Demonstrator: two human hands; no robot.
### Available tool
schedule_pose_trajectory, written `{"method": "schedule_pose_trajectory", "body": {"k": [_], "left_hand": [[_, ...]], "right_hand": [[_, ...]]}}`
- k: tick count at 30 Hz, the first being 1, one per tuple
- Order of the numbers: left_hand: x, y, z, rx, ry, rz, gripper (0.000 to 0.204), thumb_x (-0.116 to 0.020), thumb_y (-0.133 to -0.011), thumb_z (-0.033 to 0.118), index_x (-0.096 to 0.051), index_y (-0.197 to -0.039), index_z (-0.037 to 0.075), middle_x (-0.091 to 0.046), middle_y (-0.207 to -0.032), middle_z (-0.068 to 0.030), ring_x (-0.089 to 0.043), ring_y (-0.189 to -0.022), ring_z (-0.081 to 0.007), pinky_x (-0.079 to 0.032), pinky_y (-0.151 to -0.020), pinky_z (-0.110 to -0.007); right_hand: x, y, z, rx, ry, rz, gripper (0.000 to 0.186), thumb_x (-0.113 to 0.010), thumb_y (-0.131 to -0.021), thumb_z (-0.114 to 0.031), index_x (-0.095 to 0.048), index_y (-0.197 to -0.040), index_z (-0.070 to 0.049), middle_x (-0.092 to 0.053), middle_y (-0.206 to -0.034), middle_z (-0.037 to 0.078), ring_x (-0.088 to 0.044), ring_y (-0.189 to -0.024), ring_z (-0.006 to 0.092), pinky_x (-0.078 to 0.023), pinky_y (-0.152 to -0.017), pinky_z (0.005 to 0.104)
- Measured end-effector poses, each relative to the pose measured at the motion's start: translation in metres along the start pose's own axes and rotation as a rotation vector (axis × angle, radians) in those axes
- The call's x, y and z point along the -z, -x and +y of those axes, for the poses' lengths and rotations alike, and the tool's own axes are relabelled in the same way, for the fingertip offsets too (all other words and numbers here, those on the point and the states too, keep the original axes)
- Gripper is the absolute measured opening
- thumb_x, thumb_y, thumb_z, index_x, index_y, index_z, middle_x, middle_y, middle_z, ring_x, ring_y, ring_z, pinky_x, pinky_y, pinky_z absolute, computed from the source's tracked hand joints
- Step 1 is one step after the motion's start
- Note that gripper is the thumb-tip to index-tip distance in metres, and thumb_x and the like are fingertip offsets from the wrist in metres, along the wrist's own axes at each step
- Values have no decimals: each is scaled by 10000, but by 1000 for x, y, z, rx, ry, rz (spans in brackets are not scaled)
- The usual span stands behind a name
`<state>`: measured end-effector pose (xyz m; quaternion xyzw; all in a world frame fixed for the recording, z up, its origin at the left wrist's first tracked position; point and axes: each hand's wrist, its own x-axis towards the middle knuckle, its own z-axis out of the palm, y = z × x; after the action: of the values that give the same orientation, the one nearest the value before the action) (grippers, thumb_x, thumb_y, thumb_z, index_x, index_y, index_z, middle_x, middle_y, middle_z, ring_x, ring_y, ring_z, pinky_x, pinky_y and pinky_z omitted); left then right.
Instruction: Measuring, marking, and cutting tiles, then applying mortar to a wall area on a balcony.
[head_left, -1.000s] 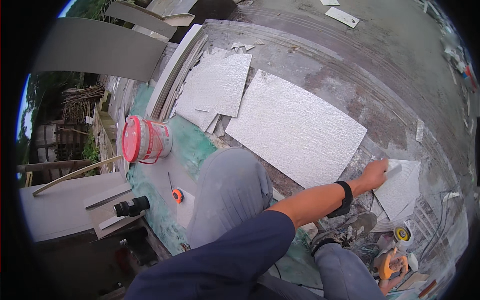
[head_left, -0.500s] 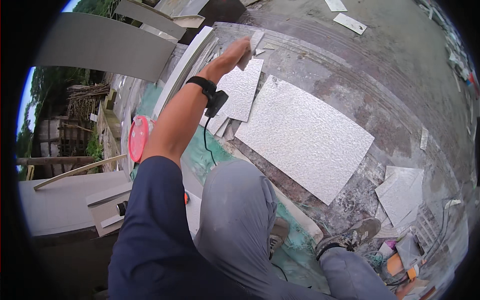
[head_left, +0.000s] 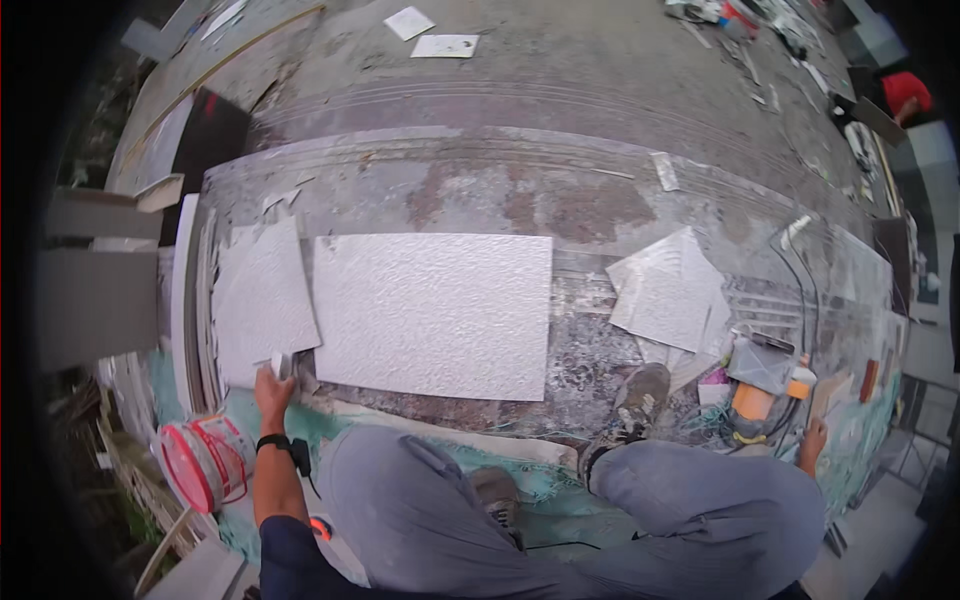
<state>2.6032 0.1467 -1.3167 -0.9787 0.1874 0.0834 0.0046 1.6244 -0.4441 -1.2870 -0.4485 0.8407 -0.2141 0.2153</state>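
My left hand (head_left: 272, 392) is closed on a small pale tile offcut (head_left: 280, 362), at the near edge of a textured white tile piece (head_left: 265, 290). Right of that piece, a large rectangular white tile (head_left: 435, 315) with a rough, pebbled face lies flat on the stained slab. A black strap with a small device (head_left: 298, 455) and cable is on my left wrist. My right hand (head_left: 812, 447) shows small beyond my right knee, its fingers curled. What it holds, if anything, I cannot make out.
A white bucket with a red rim (head_left: 205, 462) lies tilted near my left forearm. Broken tiles (head_left: 672, 290) overlap at the right. Beside them are an orange-and-grey tool (head_left: 755, 400) and dark cables. Green netting (head_left: 545, 480) lies under my feet. Long boards (head_left: 186, 300) line the left.
The view has swung round, so the large tile now appears level. My left hand has come back from the smaller piece's far end to its near edge, still holding the offcut. My right hand now shows.
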Motion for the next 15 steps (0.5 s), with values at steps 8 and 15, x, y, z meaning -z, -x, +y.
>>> {"method": "schedule_pose_trajectory", "body": {"k": [8,15], "left_hand": [[184,86,200,-59,103,-418,630,-735,-784,508,-626,-1093,-30,-651,-995,-233,-583,-911,-330,-438,-864,-458],[550,161,315,-191,125,-830,438,-602,-893,497,-650,-937,64,-587,-737,-35,-491,-629,-186,-421,-614,-357]], "right_hand": [[226,-82,-115,269,404,-63,416,-644,-876,-341,-595,-1121,-8,-669,-1036,199,-659,-948,347,-507,-831,418],[685,84,-148,-53,620,-425,452,-649,-828,-451,-655,-1036,-49,-691,-1004,186,-643,-951,385,-497,-818,461]]}}
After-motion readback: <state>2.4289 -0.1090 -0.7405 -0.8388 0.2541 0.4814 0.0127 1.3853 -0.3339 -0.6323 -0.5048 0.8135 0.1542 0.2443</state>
